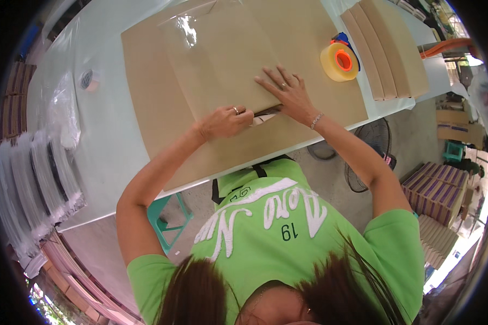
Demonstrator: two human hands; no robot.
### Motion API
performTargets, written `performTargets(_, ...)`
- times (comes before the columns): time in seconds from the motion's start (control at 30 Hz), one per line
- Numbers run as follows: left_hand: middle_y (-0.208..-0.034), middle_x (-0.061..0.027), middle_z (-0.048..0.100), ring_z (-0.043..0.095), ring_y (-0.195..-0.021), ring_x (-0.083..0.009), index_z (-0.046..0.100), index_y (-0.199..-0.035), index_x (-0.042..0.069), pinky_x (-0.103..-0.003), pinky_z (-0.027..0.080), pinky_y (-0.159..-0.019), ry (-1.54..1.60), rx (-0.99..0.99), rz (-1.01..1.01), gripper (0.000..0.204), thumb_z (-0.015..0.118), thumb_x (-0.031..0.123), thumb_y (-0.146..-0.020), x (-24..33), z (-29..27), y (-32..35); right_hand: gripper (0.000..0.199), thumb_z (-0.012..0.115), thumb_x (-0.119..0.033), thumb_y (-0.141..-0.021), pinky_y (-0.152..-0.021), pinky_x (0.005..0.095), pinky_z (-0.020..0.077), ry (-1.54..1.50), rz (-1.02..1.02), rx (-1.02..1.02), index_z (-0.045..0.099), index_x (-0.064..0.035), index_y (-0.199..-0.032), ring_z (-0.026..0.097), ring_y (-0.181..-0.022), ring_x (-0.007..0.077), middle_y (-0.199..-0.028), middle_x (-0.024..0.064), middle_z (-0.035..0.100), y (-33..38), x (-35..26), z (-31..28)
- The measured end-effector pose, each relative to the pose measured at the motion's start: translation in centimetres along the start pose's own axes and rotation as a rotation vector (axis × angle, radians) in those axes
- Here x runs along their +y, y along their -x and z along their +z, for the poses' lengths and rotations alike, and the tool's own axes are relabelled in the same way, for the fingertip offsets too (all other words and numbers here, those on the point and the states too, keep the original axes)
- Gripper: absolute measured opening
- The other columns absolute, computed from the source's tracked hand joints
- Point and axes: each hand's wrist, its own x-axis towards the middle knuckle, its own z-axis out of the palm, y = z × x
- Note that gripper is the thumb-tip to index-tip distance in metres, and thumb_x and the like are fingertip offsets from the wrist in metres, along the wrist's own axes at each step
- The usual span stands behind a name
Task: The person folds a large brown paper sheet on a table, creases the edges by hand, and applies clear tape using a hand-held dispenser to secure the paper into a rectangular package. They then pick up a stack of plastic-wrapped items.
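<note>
Left hand [226, 121] pinches the near edge of a plastic-wrapped cardboard sheet [217, 59] at frame centre; right hand [287, 92] lies open, flat on it. Risk: slick wrap slips, so the sheet skews toward the tape roll [339, 61] upper right.

Tan cardboard sheet [162, 108] under a glossy clear-wrapped tan packet [222, 59]; pale mint worktop [108, 146]; yellow tape roll [339, 61] with orange core; bright green shirt [287, 227] with white lettering; teal stool [165, 216].

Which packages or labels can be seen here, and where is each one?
Clear plastic package: flat, tan, under both hands, on the cardboard sheet.
Wrapped stacks: far left, silvery plastic.
Striped boxes: floor at right, purple and tan.
Tape roll: upper right, yellowish, orange core.
</note>
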Motion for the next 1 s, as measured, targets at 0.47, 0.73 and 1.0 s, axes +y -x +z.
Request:
performTargets(0.47,-0.084,-0.0044,0.050,0.057,-0.079,-0.0200,0.056,-0.083,0.006,-0.033,0.052,-0.071,0.300,0.003,-0.104,0.006,0.058,0.011,-0.083,-0.4,-1.2,-0.5,0.099,0.059,0.014,-0.065,-0.093,0.0340,0.0559,-0.417,0.123,0.051,0.032,-0.0334,-0.149,0.030,-0.143,0.0252,-0.158,-0.0012,0.023,1.4,1.2,0.7)
performTargets(0.73,-0.080,-0.0081,0.056,0.061,-0.075,-0.0257,0.054,-0.086,0.006,-0.036,0.052,-0.066,0.420,0.027,-0.205,0.006,0.056,0.011,-0.086,-0.3,-0.7,-0.2,0.094,0.052,0.015,-0.068,-0.109,0.0375,0.0425,-0.545,0.119,0.035,0.031,-0.0245,-0.150,0.028,-0.143,0.0287,-0.159,0.0035,0.022,1.7,1.4,0.4)
performTargets(1.0,-0.082,-0.0088,0.058,0.063,-0.078,-0.0264,0.055,-0.087,0.005,-0.039,0.053,-0.062,0.402,0.077,-0.251,0.007,0.057,0.013,-0.087,-0.1,-0.9,-0.6,0.078,0.052,0.012,-0.081,-0.109,0.0421,0.0411,-1.054,0.404,0.336,0.029,-0.0140,-0.151,0.037,-0.138,0.0326,-0.156,0.0113,0.026,4.2,1.6,3.7)
